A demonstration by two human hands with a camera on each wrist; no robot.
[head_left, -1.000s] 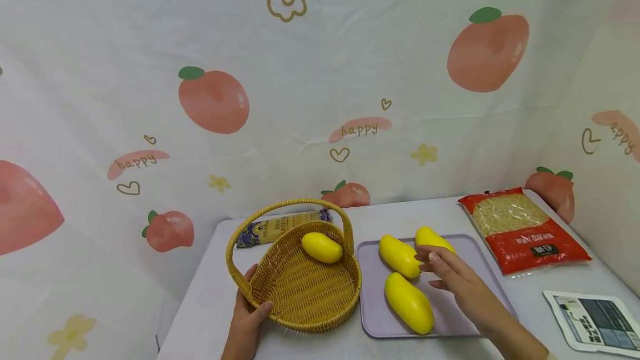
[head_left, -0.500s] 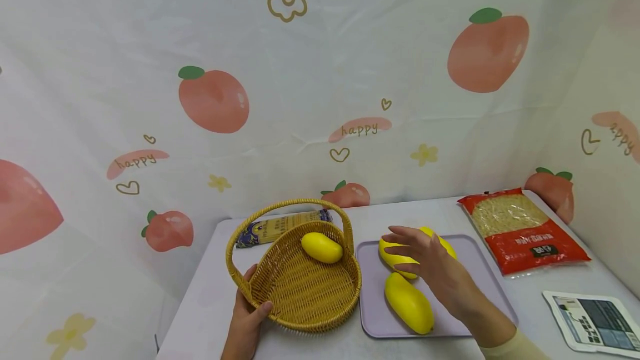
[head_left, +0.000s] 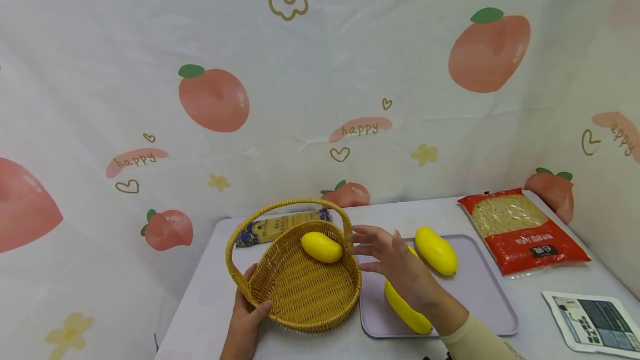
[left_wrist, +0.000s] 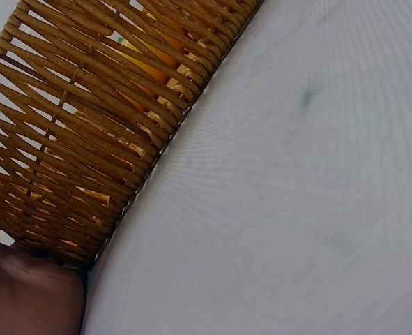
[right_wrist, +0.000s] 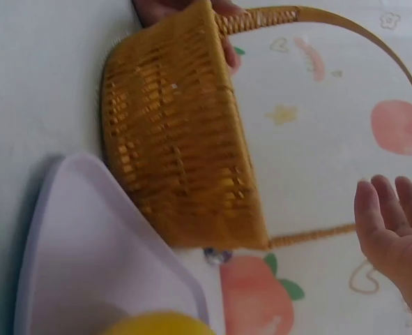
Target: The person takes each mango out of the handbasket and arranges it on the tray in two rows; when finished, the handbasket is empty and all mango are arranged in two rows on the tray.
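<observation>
You are at a small staged tabletop set-up rather than a working kitchen: a white table (head_left: 310, 343) is boxed in behind and to the right of your hands by a hung sheet (head_left: 320, 82) printed with peaches, hearts and "happy". Just beyond your right hand (head_left: 395, 263), packaged dry food lies flat on the table: a red noodle bag (head_left: 522, 230) and a pasta packet (head_left: 280, 226).

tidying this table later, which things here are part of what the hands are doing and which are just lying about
In use:
- wicker basket, gripped at its rim by the left hand
- mango in the basket
- two mangoes on the tray
- lilac tray
- right hand, fingers spread beside the basket

Lying about:
- red noodle bag
- noodle packet behind the basket
- printed card
</observation>
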